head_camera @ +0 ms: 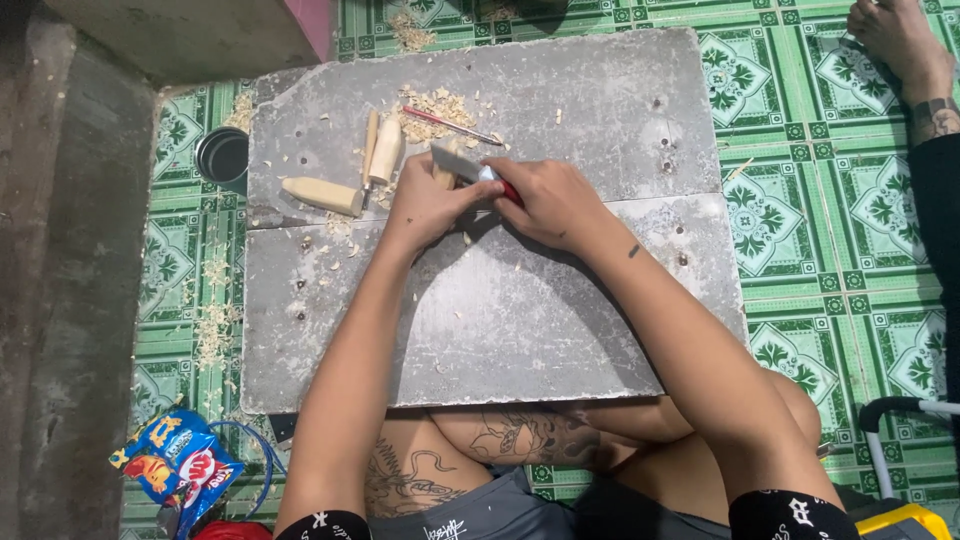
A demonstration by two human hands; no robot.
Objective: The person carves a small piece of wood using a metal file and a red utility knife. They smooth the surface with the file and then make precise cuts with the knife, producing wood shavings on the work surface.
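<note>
— Mid-carve, judging by the look: grey board (560, 330) across the lap, shavings (437, 105) scattered beyond the fingertips.
— And the hands?
— Left hand (430, 205) curled tight, fingers pressed together around a small wooden piece (443, 177), mostly hidden in the grip. Right hand (550, 200) closed on a red-handled knife (470, 168), blade poking out past the left fingers.
— Next move?
— Probably short, controlled strokes away from the left thumb; blade sits very near it.
— Room?
— Plenty of bare board on the wrist side of both hands. Tighter beyond the left knuckles: carved wooden pegs (385, 150) just beside, a thin red tool (452, 126) past the fingertips. Board edge well apart, dark cup (222, 155) off it, farther left.
</note>
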